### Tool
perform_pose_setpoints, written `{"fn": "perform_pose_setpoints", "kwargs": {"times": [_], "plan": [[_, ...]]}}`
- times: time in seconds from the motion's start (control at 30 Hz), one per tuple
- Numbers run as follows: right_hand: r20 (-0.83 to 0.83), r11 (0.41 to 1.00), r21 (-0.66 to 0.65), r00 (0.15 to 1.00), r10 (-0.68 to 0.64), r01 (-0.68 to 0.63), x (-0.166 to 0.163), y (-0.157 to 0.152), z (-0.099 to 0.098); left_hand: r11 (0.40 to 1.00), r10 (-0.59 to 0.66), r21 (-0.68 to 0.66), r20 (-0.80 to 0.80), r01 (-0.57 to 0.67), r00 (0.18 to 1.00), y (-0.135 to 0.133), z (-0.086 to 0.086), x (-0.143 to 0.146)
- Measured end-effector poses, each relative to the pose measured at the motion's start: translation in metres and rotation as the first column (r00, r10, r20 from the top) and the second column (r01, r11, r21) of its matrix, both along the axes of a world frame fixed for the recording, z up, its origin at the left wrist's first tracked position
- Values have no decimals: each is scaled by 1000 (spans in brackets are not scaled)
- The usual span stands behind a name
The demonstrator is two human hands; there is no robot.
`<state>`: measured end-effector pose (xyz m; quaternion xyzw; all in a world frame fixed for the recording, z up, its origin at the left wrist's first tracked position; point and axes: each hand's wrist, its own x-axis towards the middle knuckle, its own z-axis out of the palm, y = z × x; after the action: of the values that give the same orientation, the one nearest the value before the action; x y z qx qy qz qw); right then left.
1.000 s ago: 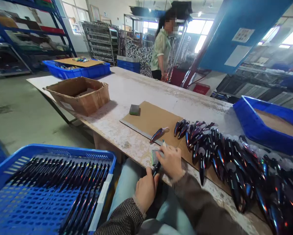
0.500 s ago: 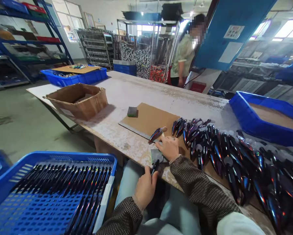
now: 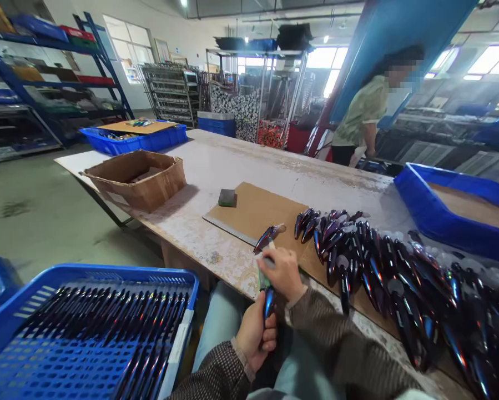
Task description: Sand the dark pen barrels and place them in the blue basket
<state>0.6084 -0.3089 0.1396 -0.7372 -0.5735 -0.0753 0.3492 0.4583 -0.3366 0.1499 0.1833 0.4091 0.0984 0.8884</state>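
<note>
Blue metallic pen [image 3: 268, 304] points straight up in the left hand [image 3: 254, 336].

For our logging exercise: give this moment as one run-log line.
left hand: grips iridescent pen | right hand: holds green-edged pad to pen

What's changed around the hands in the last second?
The left hand has turned the iridescent pen upright, and the right hand seems to have lifted the small grey-green pad off the table, holding it at the pen. The co-worker has moved right. The pile of pens, the pen on the cardboard sheet and the blue crate stayed as they were.
</note>
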Motion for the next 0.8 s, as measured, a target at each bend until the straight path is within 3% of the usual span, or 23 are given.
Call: {"fn": "perform_pose_setpoints", "kwargs": {"times": [0.13, 0.27, 0.4, 0.57, 0.7, 0.8], "plan": [[22, 992, -46, 993, -115, 116, 8, 1, 2, 1000, -12, -13, -20, 12, 1000, 0, 1, 0], [54, 999, -37, 998, 41, -39, 7, -3, 3, 1000, 1, 19, -17, -1, 1000, 0, 0, 0], [29, 991, -98, 995, -91, 94, 5, -3, 5, 1000, -14, 8, 0, 14, 1000, 0, -3, -2], [82, 994, -79, 993, 85, -78, 1, -7, 3, 998, -23, 57, -1, 23, 1000, 0, -13, -5], [57, 989, -124, 995, -78, 84, 19, -1, 5, 994, -64, 83, -11, 64, 998, 0, -17, -6], [126, 995, -77, 991, -55, 65, 19, -3, 8, 979, -87, 178, -55, 95, 995, 0, -17, -6]]}}
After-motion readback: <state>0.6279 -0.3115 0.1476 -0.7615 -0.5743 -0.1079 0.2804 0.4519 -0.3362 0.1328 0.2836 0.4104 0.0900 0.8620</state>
